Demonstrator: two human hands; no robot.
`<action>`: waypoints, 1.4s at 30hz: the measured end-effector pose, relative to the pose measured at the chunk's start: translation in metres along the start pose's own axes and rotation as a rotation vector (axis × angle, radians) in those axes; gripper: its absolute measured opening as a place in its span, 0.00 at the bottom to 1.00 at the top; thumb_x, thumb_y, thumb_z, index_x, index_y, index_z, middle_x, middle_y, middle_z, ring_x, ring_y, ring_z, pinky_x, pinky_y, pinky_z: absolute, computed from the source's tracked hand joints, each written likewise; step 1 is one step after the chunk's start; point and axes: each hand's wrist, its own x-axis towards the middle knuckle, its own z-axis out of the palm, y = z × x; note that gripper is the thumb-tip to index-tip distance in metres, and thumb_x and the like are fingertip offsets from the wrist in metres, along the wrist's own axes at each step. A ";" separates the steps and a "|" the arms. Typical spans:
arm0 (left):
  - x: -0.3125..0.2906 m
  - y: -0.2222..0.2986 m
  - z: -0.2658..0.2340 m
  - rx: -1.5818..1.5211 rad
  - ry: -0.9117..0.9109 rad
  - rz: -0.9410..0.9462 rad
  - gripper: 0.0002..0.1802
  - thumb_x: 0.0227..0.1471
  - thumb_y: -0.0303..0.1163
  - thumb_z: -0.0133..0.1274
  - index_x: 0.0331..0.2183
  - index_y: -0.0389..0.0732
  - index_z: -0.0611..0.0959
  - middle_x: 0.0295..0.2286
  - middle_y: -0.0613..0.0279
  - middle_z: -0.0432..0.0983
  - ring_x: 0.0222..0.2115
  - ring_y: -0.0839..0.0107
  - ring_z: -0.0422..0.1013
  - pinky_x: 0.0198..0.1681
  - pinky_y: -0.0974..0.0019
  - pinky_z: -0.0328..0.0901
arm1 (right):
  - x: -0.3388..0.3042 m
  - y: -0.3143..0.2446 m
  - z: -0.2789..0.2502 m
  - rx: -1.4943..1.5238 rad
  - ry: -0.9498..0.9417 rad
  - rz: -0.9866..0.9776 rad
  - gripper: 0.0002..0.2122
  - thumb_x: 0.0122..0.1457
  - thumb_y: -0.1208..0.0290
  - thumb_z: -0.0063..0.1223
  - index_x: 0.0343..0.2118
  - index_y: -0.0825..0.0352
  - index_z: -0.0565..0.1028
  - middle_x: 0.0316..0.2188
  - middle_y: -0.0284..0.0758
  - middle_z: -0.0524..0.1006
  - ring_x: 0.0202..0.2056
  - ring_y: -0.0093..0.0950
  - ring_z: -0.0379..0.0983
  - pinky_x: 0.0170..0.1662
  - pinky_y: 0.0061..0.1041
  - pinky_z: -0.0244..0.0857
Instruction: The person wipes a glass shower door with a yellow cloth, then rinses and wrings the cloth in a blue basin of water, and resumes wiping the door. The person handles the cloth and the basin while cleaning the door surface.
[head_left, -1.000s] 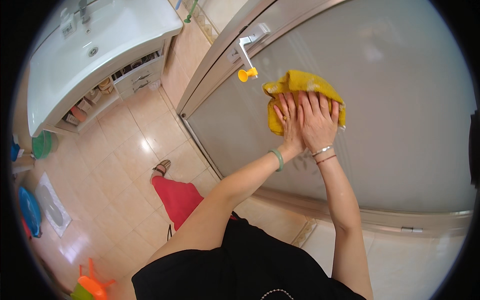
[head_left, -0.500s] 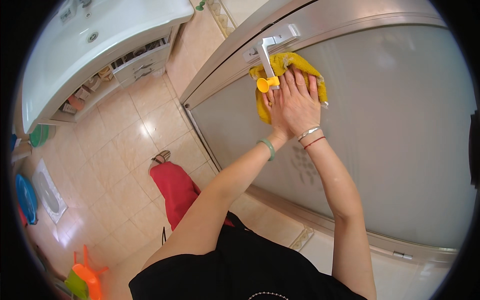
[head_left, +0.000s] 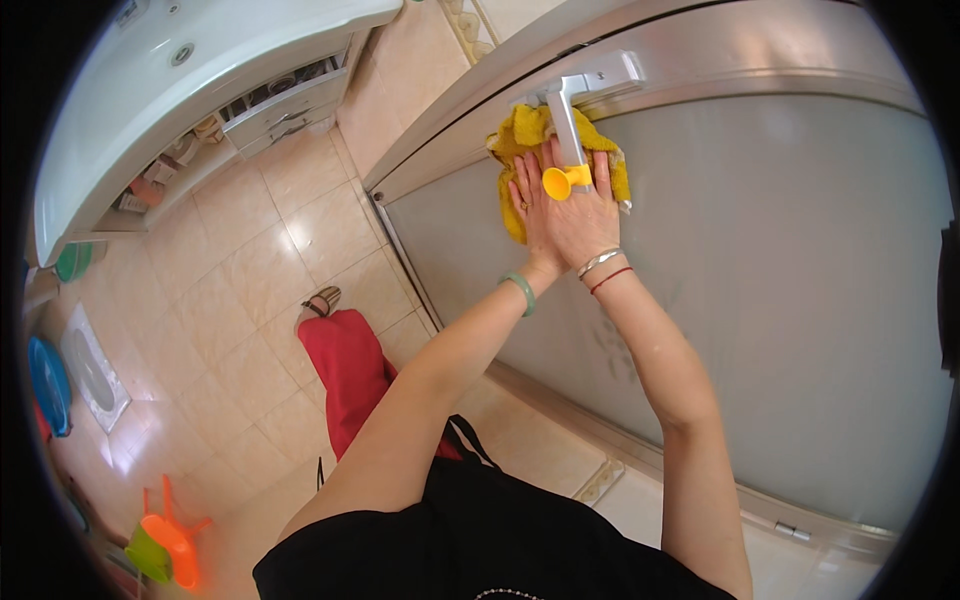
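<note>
A yellow cloth (head_left: 520, 130) lies bunched against the frosted door panel (head_left: 760, 270), beneath the silver lever handle (head_left: 565, 120). A yellow cup-shaped piece (head_left: 558, 182) sits on the handle's free end. My left hand (head_left: 535, 215), with a green bangle above it, rests flat on the cloth, partly under the other hand. My right hand (head_left: 588, 222), wearing a silver bracelet and a red string, presses flat with its fingers extended on the cloth. The handle passes in front of the right hand and hides some of its fingers.
A metal frame (head_left: 735, 82) surrounds the panel. At the upper left stands a white washbasin (head_left: 230, 50) over a cabinet with shelves. On the tiled floor are a squat toilet (head_left: 95, 370), a blue basin (head_left: 50, 385) and an orange chair-like item (head_left: 172, 540).
Both hands and the yellow cloth have slid left relative to the handle. The handle now crosses over the right hand's fingers. The view has shifted slightly.
</note>
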 end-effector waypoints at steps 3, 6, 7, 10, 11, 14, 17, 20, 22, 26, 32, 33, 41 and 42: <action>0.004 -0.011 0.000 -0.005 0.013 -0.007 0.43 0.57 0.52 0.44 0.65 0.40 0.52 0.65 0.50 0.43 0.68 0.51 0.32 0.66 0.42 0.27 | 0.002 -0.003 0.006 -0.005 0.024 -0.004 0.23 0.60 0.64 0.44 0.58 0.64 0.68 0.63 0.40 0.61 0.63 0.40 0.55 0.67 0.49 0.37; 0.007 -0.020 0.001 -0.012 0.030 -0.023 0.43 0.57 0.52 0.44 0.65 0.40 0.51 0.65 0.49 0.43 0.68 0.51 0.32 0.66 0.42 0.27 | 0.006 -0.008 0.011 0.099 -0.008 0.003 0.24 0.61 0.64 0.43 0.60 0.65 0.67 0.65 0.39 0.59 0.63 0.39 0.54 0.68 0.47 0.37; 0.007 -0.023 0.000 -0.013 0.023 -0.028 0.43 0.57 0.52 0.44 0.65 0.40 0.51 0.65 0.49 0.43 0.68 0.51 0.32 0.66 0.42 0.27 | 0.006 -0.010 0.024 0.160 -0.062 0.019 0.24 0.61 0.64 0.43 0.60 0.65 0.66 0.65 0.39 0.59 0.64 0.39 0.53 0.68 0.46 0.37; 0.004 -0.034 -0.002 -0.007 0.005 -0.041 0.43 0.58 0.52 0.44 0.65 0.40 0.51 0.65 0.49 0.42 0.68 0.50 0.32 0.66 0.42 0.27 | 0.012 -0.021 0.043 0.010 -0.143 -0.111 0.24 0.62 0.64 0.42 0.61 0.66 0.65 0.66 0.37 0.57 0.66 0.38 0.50 0.69 0.43 0.36; 0.002 -0.037 -0.002 -0.005 -0.001 -0.042 0.43 0.58 0.52 0.44 0.66 0.41 0.51 0.65 0.48 0.42 0.68 0.50 0.31 0.66 0.42 0.26 | 0.017 -0.025 0.045 -0.096 -0.159 -0.180 0.24 0.62 0.64 0.42 0.61 0.66 0.65 0.66 0.36 0.57 0.66 0.37 0.49 0.69 0.43 0.36; -0.002 -0.047 -0.004 -0.005 0.001 -0.064 0.43 0.58 0.52 0.43 0.66 0.41 0.51 0.65 0.48 0.42 0.68 0.50 0.31 0.66 0.42 0.26 | 0.025 -0.027 0.038 -0.178 -0.171 -0.212 0.24 0.63 0.62 0.41 0.61 0.65 0.65 0.66 0.34 0.58 0.67 0.35 0.47 0.69 0.41 0.35; -0.009 -0.038 -0.005 -0.021 -0.012 -0.055 0.43 0.58 0.52 0.43 0.66 0.41 0.50 0.66 0.48 0.41 0.68 0.50 0.31 0.66 0.42 0.26 | 0.022 -0.018 0.029 -0.048 -0.058 -0.134 0.22 0.63 0.62 0.44 0.58 0.65 0.68 0.61 0.32 0.64 0.65 0.36 0.52 0.68 0.38 0.41; -0.014 -0.011 0.005 -0.044 -0.028 -0.011 0.43 0.58 0.52 0.43 0.66 0.41 0.50 0.66 0.47 0.41 0.68 0.49 0.30 0.66 0.41 0.25 | 0.006 -0.005 0.006 0.214 -0.008 0.073 0.20 0.61 0.62 0.48 0.54 0.65 0.71 0.55 0.32 0.70 0.62 0.33 0.56 0.66 0.37 0.47; -0.008 0.007 0.008 -0.048 0.009 0.022 0.43 0.58 0.52 0.43 0.66 0.41 0.50 0.66 0.47 0.41 0.68 0.49 0.30 0.66 0.41 0.25 | 0.007 0.007 -0.024 0.124 0.089 0.053 0.20 0.61 0.62 0.47 0.54 0.66 0.71 0.56 0.32 0.70 0.62 0.32 0.57 0.67 0.37 0.46; -0.012 0.052 0.010 -0.007 -0.007 0.090 0.43 0.58 0.52 0.43 0.66 0.41 0.49 0.66 0.46 0.40 0.68 0.49 0.30 0.66 0.41 0.25 | -0.015 0.025 -0.065 -0.090 0.155 0.154 0.22 0.61 0.61 0.43 0.57 0.65 0.70 0.60 0.31 0.67 0.62 0.30 0.57 0.67 0.37 0.41; -0.029 0.077 0.004 0.112 -0.058 0.182 0.44 0.58 0.51 0.44 0.67 0.40 0.48 0.66 0.46 0.40 0.68 0.46 0.30 0.66 0.39 0.25 | -0.048 0.028 -0.079 -0.267 0.128 0.255 0.24 0.60 0.59 0.45 0.59 0.60 0.68 0.60 0.29 0.67 0.63 0.29 0.57 0.66 0.41 0.40; -0.030 0.075 0.006 0.082 -0.043 0.184 0.44 0.58 0.51 0.44 0.66 0.40 0.49 0.66 0.46 0.42 0.68 0.47 0.31 0.66 0.39 0.26 | -0.051 0.025 -0.078 -0.269 0.110 0.277 0.25 0.59 0.59 0.47 0.60 0.58 0.68 0.61 0.28 0.67 0.64 0.29 0.57 0.66 0.42 0.40; -0.024 0.011 0.013 0.038 -0.024 0.115 0.41 0.59 0.50 0.44 0.65 0.40 0.53 0.64 0.50 0.48 0.67 0.49 0.36 0.66 0.41 0.29 | -0.021 0.006 -0.033 -0.049 0.122 0.094 0.21 0.63 0.60 0.44 0.57 0.64 0.69 0.56 0.34 0.70 0.58 0.29 0.62 0.65 0.42 0.42; -0.024 -0.002 0.015 0.049 -0.028 0.094 0.41 0.59 0.50 0.44 0.65 0.40 0.53 0.64 0.50 0.48 0.67 0.48 0.36 0.66 0.40 0.29 | -0.016 0.000 -0.022 -0.012 0.101 0.057 0.21 0.64 0.60 0.43 0.57 0.64 0.69 0.56 0.34 0.70 0.57 0.29 0.63 0.65 0.42 0.43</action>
